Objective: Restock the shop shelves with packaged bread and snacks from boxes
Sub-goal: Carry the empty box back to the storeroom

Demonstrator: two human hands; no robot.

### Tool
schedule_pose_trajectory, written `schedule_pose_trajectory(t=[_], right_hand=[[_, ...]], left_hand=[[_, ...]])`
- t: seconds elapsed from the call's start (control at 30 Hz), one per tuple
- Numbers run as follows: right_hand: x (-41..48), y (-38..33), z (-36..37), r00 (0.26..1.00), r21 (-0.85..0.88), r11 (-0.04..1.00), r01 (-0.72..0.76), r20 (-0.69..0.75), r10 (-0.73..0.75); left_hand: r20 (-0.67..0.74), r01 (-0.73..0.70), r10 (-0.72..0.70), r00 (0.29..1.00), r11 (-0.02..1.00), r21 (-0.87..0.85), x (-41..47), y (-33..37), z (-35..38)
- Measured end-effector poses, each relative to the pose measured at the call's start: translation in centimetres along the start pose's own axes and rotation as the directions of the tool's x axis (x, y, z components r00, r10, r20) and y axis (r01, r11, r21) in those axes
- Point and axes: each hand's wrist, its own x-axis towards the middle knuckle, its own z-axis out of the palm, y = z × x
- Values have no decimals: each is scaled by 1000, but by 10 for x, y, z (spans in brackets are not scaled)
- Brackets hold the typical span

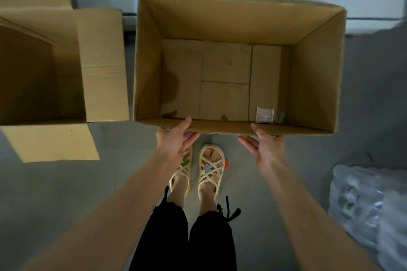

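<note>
Left of the big box (pixel 315 77), one other plain cardboard box (pixel 103 61) is lying with its flaps spread. The left hand (pixel 176 138) and right hand (pixel 267 145) are each pinching the big box's near wall, thumbs inside. One small square packet (pixel 265 115) is lying in its near right corner. One crinkly plastic bundle (pixel 370 209) is sitting to its right.

- Your left forearm (pixel 123 200) and right forearm (pixel 304 204) are bare down to the left hand (pixel 174 141) and right hand (pixel 267 147).
- You wear black trousers (pixel 187 244), cropped above the ankle, with gathered hems.
- Black drawstring ties (pixel 229 211) hang loose at the hems.
- Left sandal (pixel 182 174) and right sandal (pixel 211 169): cream, open-toed, with rope-like crossed straps.
- Charms: blue flower charm (pixel 207 168), green charm (pixel 184 162), and red charm (pixel 226 163) at the right sandal's outer edge.
</note>
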Motion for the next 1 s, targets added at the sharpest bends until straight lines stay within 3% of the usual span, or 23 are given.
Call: schedule_pose_trajectory(t=[0.47, 0.77, 1.0], right_hand=[[-166, -37, 5, 983, -111, 991, 77, 177, -56], [-301, 8, 15, 938, -221, 967, 124, 344, -41], [-433, 47, 37, 852, -350, 893, 283, 520, -66]], left_hand=[[-38, -120, 115, 993, 973, -196, -158, 33, -50], [-88, -230, 213, 973, 915, -331, -265, 45, -157], [-190, -360, 305, 933, 792, -493, -374, 59, -260]])
